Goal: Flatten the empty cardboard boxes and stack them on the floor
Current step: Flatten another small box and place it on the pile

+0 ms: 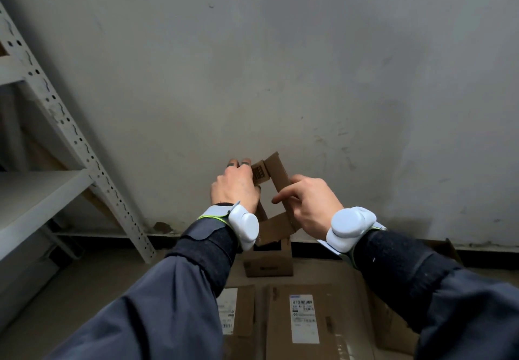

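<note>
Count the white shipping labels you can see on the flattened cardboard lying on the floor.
2: one label sits between the person's forearms, and another label lies left of it, partly covered by the left sleeve. More may be hidden under the arms.

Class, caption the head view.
Both hands collapse a small cardboard box above flattened boxes.

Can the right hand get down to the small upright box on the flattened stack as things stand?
Probably not yet. The right hand and left hand both grip the small cardboard box held up before the wall. The path down to the upright box looks free otherwise.
</note>
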`<state>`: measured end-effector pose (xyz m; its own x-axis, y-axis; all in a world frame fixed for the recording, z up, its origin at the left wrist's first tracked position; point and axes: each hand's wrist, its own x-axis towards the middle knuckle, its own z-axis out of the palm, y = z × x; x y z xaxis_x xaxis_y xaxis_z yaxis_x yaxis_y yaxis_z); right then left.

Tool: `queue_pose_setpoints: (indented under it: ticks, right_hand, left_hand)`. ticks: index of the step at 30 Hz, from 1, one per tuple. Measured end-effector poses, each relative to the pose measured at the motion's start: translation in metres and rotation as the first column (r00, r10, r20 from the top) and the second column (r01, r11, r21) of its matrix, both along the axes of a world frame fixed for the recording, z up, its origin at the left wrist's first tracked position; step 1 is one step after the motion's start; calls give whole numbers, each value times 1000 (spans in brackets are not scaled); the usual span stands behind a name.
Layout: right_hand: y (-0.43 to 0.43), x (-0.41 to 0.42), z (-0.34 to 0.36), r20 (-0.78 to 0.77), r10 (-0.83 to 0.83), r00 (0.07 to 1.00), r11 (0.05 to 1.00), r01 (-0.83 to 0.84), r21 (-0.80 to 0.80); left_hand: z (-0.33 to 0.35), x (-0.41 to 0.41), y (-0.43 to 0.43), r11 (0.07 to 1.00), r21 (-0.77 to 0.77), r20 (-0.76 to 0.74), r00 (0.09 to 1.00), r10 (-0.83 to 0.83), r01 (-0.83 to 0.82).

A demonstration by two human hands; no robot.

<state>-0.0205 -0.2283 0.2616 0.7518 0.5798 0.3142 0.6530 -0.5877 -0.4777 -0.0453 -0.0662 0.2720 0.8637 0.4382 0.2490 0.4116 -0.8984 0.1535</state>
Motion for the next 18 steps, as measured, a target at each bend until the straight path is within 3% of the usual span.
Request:
queue_pose_setpoints:
  ticks: [5,12,18]
  right_hand:
    - [0,1,0,6,6,1000,1000,-6,20]
    - [-3,-1,-9,-19,30,999,991,-32,-128]
    - [0,-8,-8,-101,5,995,888,-51,-458]
  left_hand:
    - [0,0,1,996,-2,47,995,-87,87]
    - [3,1,11,997,-79,113,994,-8,17]
    - [-1,4,17,995,-96,112,994,18,-7]
